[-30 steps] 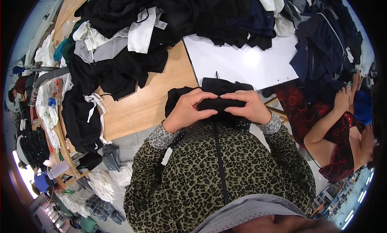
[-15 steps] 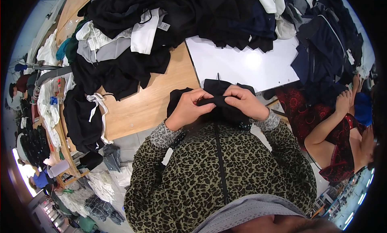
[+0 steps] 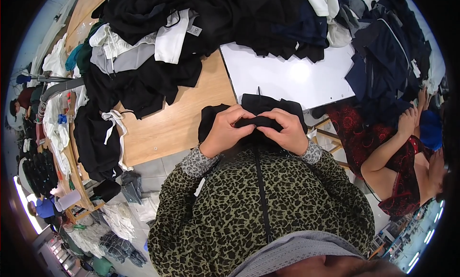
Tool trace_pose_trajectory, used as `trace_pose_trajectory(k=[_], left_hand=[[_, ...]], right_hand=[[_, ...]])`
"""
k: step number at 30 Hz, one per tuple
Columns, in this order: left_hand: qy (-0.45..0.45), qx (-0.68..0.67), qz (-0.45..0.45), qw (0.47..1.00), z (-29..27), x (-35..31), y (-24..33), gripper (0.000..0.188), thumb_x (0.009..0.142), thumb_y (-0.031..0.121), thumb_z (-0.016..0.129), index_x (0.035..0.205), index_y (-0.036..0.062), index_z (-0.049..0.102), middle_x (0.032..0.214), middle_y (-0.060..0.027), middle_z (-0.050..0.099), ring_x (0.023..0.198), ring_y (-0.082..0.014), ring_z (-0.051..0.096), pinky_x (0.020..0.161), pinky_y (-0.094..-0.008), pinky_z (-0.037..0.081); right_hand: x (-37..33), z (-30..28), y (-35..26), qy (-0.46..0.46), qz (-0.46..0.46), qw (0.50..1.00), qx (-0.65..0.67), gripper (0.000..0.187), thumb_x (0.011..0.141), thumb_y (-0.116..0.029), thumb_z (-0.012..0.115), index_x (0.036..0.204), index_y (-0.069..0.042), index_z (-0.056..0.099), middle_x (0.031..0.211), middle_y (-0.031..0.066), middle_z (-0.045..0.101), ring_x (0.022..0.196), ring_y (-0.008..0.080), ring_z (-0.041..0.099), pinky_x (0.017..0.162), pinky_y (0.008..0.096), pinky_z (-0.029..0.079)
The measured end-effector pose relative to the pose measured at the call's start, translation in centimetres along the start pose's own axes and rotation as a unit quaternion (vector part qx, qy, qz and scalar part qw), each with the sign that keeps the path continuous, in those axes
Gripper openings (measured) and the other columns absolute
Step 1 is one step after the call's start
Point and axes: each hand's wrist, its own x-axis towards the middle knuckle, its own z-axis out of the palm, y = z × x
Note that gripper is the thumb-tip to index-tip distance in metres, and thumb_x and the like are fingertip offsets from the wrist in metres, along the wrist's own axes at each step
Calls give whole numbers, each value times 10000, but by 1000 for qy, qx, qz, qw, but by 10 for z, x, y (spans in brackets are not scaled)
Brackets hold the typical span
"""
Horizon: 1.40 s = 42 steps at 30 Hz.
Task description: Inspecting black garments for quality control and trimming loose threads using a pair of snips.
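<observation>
- Cloth [image 3: 275, 105], black, lies bunched before the person's chest, at the near edge of the tables, with a folded band of it raised between two hands.
- Left hand [image 3: 226, 129] pinches the band, thumb on the near side, forefinger on the far side; its other fingers curl and are partly hidden.
- Right hand [image 3: 286, 132] grips the same band just beside it, thumb and forefinger closed on the fabric, the tips of both hands nearly meeting.
- Jacket [image 3: 306, 195], leopard-print with a dark zip, covers the person's body and arms just behind the cloth.
- Wooden table [image 3: 163, 128] stands beyond and to the left; white table [image 3: 287, 78] adjoins it on the right.
- Black pile [image 3: 263, 23] of garments spreads over the far part of both.
- White garment [image 3: 169, 43] and grey garment [image 3: 122, 60] lie at its left.
- White strap [image 3: 109, 126] trails on dark clothing at the left edge of the wooden table.
- Navy pile [image 3: 383, 61] sits at far right.
- Co-worker [image 3: 388, 157] in red-patterned black clothing is near it.
</observation>
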Motion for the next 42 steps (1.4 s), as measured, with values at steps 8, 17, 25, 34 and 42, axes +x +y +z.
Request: trace_pose_trajectory(k=[8,17,25,34,42], left_hand=[[-48,-177,-105,978,5,-1,0,257,700,92,764,912,18,639,779,21,561,677,-58,482,583,-204,368],[-71,-115,-52,989,-6,0,3,332,699,69,776,1003,37,646,1004,7,549,694,-32,468,625,-179,385],[55,138,207,967,13,-5,13,243,719,-14,717,950,43,668,862,-81,589,621,-179,597,493,-260,459],[-23,99,105,989,13,5,6,113,796,-21,617,885,10,554,837,-73,537,611,-164,522,529,-255,419],[-36,77,74,994,6,6,10,55,834,35,614,864,-4,588,842,-68,563,673,-135,532,583,-234,412]], right_hand=[[-4,-3,10,-12,0,999,43,217,736,-67,716,896,37,614,741,99,588,643,189,570,560,273,430],[-7,-3,11,-14,-15,999,40,212,713,-58,722,870,34,612,684,90,547,585,190,530,512,285,391],[-4,-2,8,14,-89,994,-68,206,672,-48,724,834,7,609,666,90,506,593,237,506,517,324,383],[-6,4,18,-9,-35,999,-33,203,689,-64,725,841,15,616,683,99,532,602,223,522,538,309,397],[2,-1,20,-43,23,997,58,204,717,-74,727,868,26,633,722,93,587,635,170,561,568,275,423]])
